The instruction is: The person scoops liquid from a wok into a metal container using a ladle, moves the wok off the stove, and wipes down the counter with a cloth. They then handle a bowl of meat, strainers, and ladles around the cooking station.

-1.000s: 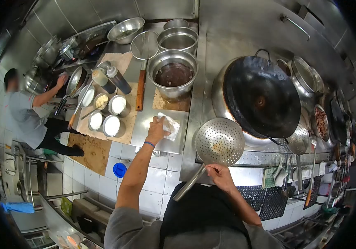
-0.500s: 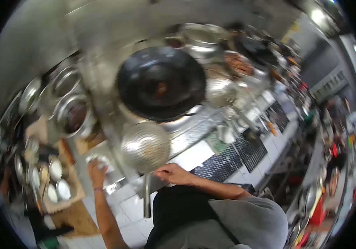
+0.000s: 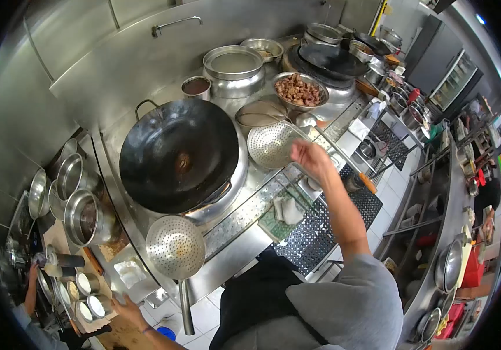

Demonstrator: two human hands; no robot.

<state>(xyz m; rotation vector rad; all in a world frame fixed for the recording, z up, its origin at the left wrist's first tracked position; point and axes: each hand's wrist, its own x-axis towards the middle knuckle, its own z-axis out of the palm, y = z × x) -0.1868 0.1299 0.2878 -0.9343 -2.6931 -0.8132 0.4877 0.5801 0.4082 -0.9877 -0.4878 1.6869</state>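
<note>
My right hand is stretched forward over the right edge of a perforated skimmer lying on the stove. Its fingers are blurred, and I cannot tell whether they touch the skimmer. Down at the left, my left hand has its fingers apart and holds nothing. It is just below a metal tray with a white cloth-like thing in it. A second perforated skimmer rests at the stove's front edge, handle toward me. A large black wok sits behind it, with a little brown residue at its bottom.
A bowl of brown meat pieces, a wire strainer and a lidded pot stand behind. Steel pots and cups of white stuff are at the left. A person's arm shows at the far left.
My right hand has moved away from the front skimmer's handle, forward and right to the other skimmer. My left hand has drawn back from the tray. The view has shifted.
</note>
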